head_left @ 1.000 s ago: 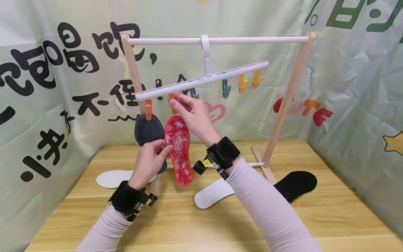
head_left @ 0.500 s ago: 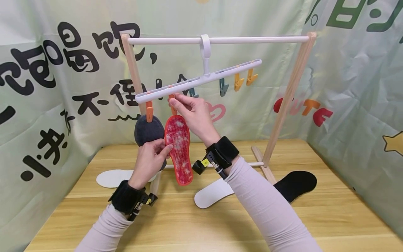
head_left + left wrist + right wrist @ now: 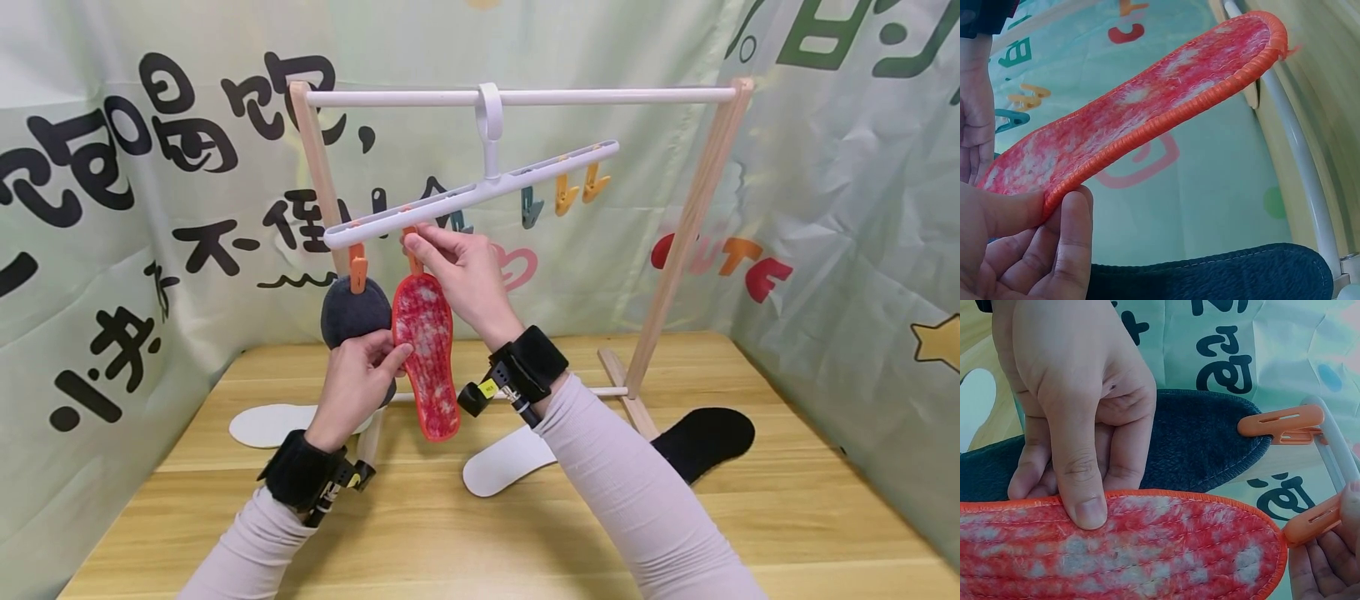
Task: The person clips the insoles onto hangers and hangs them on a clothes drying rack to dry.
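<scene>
The left grip (image 3: 358,373) pinches the red insole (image 3: 426,358); above, the right grip (image 3: 467,273) holds the orange clip (image 3: 1312,522); shallow bite may drop insole.

We see an insole (image 3: 426,358), red mottled with white, edged in orange, stitched lengthwise, nearly upright with its top leaning slightly left. The orange clip (image 3: 1304,528) meets its top edge; whether it grips, we cannot tell.

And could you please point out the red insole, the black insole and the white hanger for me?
Red insole (image 3: 427,358), head view: middle of its patterned face.
Black insole (image 3: 707,440), head view: middle of its visible part.
White hanger (image 3: 492,185), head view: its tilted bar, just below the stem.
</scene>
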### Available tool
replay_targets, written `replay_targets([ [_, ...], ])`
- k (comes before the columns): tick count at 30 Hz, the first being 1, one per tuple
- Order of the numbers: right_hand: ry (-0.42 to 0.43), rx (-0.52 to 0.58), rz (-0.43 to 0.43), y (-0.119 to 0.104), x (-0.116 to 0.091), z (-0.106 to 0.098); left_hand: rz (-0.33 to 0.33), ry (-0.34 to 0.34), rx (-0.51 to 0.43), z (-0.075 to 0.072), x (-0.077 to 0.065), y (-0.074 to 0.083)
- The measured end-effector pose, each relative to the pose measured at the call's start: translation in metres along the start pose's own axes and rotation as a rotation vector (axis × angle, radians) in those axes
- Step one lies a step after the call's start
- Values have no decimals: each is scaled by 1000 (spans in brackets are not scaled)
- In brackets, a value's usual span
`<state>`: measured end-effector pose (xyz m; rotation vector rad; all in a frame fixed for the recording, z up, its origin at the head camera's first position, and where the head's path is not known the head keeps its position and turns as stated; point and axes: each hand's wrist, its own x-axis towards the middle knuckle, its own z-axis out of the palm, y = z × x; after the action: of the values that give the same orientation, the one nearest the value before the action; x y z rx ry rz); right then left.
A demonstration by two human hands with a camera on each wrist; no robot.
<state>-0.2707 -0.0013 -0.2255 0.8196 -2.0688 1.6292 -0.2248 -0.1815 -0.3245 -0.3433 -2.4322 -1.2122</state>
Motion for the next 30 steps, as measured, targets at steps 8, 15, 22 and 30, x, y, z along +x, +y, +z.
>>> replay_targets([
  [8,3,5,0,1,0,0,2,-1,-18,0,0,1],
  [15,2,5,2,2,-1,-1,6,6,-22,0,-1,2],
  [22,6,10,20,1,-2,-2,2,9,-33,0,-1,4],
  [30,9,12,12,0,-3,-2,8,15,-25,0,-1,7],
])
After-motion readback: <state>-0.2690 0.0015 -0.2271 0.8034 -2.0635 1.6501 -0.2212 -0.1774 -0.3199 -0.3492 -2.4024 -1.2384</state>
